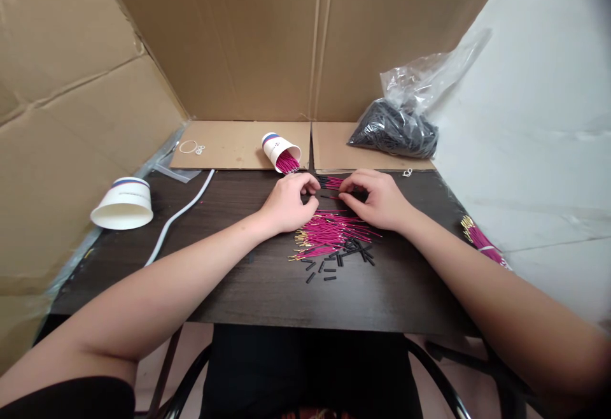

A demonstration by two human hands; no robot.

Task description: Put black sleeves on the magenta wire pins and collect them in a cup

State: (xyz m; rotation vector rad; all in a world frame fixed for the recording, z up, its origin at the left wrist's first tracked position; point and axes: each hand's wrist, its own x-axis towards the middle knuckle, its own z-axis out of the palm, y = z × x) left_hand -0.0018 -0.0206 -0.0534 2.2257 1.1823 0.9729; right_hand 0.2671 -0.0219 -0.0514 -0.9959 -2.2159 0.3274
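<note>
My right hand pinches a thin magenta wire with a black sleeve on its left end, thumb and forefinger closed on it. Across from it, my left hand has curled fingers, with a gap between thumb and forefinger and nothing visible between them. Behind the fingertips lies a row of magenta wires with black sleeves. Just in front of both hands spreads a loose pile of magenta wires with gold-coloured ends. Short black tubes are scattered at the pile's near side.
A tipped paper cup holds more magenta wires at the back. Another paper cup lies left, near a white cord. A plastic bag of black tubes sits back right. A tied wire bundle rests at the right edge. Cardboard walls enclose the back.
</note>
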